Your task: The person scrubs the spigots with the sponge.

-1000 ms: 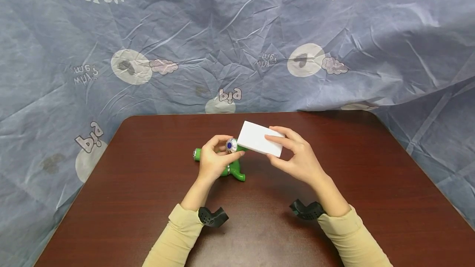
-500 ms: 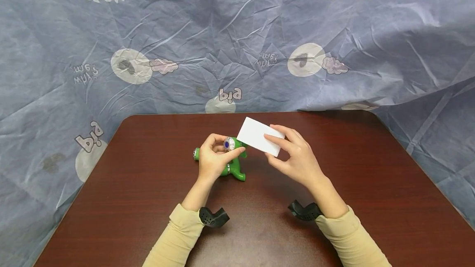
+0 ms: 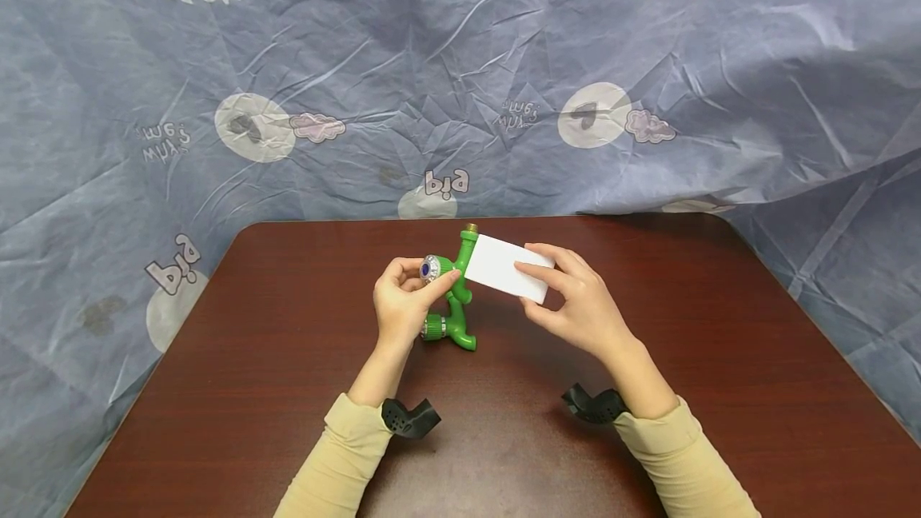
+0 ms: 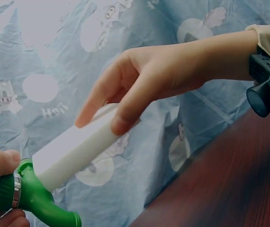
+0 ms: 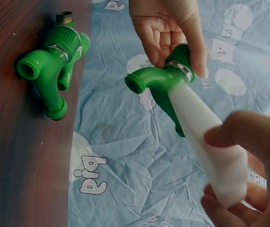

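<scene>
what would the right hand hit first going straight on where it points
Likely the green tap in the left hand; the white block in the right hand seems to touch it, though depth is unclear.

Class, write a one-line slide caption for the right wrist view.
Left hand grips a green tap, right hand holds a white block against it, more taps on the table.

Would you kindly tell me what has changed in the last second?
In the head view, the left hand shifted left and slightly up with the green tap it holds, whose brass-coloured end now shows beside the white block. Nothing was let go. The right hand grips the block about where it was, and the lower tap stayed put.
</scene>
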A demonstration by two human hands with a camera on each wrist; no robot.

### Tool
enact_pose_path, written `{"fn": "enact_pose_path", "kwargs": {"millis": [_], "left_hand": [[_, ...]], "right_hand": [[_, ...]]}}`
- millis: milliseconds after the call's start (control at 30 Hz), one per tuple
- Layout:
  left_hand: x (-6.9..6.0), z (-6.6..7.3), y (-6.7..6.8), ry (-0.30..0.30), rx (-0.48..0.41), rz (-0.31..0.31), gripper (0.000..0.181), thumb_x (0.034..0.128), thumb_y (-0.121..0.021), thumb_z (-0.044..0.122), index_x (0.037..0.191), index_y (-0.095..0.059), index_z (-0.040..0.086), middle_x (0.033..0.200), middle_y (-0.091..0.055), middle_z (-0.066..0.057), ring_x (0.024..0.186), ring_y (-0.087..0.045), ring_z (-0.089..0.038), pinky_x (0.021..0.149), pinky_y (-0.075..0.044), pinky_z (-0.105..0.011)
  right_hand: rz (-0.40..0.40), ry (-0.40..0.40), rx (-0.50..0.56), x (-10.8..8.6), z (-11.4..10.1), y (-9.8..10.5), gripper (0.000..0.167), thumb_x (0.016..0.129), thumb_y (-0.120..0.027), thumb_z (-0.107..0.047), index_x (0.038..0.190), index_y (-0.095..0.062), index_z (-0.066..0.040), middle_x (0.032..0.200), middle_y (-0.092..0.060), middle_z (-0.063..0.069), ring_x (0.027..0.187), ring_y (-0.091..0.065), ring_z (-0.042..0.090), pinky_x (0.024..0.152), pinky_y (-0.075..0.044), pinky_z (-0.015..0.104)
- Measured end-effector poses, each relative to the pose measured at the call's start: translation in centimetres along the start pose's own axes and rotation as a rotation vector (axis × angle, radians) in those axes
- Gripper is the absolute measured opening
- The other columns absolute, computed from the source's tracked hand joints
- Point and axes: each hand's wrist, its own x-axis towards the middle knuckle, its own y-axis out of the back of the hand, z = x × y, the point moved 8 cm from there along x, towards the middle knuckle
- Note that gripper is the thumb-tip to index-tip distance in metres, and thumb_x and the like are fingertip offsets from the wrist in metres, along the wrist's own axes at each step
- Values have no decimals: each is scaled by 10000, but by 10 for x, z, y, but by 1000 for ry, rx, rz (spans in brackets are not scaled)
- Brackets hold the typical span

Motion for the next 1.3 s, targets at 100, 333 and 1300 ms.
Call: {"fn": "enact_pose_path", "kwargs": {"millis": [100, 333, 1300], "left_hand": [[1, 2, 1, -22, 1, 8, 331, 675, -808, -37, 940, -613, -76, 768, -634, -29, 624, -600, -79, 568, -493, -166], [1, 12, 0, -141, 53, -25, 433, 692, -783, -77, 1099, -637, -77, 968, -653, -213, 803, -623, -204, 739, -555, -373], [-17, 20, -28, -330, 105, -201, 404, 641, -806, -101, 1010, -641, -86, 955, -628, -214, 851, -618, -329, 747, -515, -514]], "right_hand": [[-7, -11, 8, 0, 2, 1, 427, 672, -747, -85, 1096, -697, -78, 1226, -575, 122, 1113, -523, 290, 866, -436, 410], [72, -85, 103, 0, 10, 11, 424, 670, -761, -39, 1088, -704, -81, 1223, -581, 115, 1102, -541, 267, 878, -401, 203], [47, -107, 140, 0, 0, -2, 411, 692, -790, -86, 1094, -704, -80, 1207, -606, 94, 1071, -586, 249, 879, -438, 211]]}}
